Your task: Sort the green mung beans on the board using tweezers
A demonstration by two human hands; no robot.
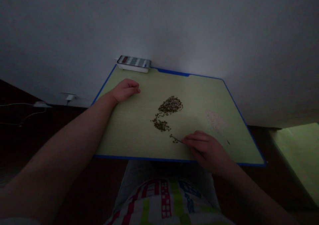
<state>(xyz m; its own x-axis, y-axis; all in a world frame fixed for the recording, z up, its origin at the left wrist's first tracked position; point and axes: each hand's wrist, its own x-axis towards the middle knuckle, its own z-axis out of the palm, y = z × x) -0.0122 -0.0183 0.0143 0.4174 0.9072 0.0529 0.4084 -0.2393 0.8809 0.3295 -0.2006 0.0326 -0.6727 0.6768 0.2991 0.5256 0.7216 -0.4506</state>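
Observation:
A small light-green table (129,118) with a blue edge stands before me against a white wall. A heap of small dark-green beans (170,106) lies near its middle, with a looser trail (160,123) running toward me. A faint pale pile of grains (216,120) lies to the right. My right hand (205,148) rests near the front edge, fingers pinched on a thin stick or tweezers (177,140) whose tip touches a few beans. My left hand (124,89) lies curled in a loose fist on the table's far left, holding nothing that I can see.
A phone on a white stand (134,63) leans at the table's back edge against the wall. A charger and cables (41,104) lie on the dark floor to the left. Another green surface (299,152) shows at the right. My patterned shirt (164,201) fills the bottom.

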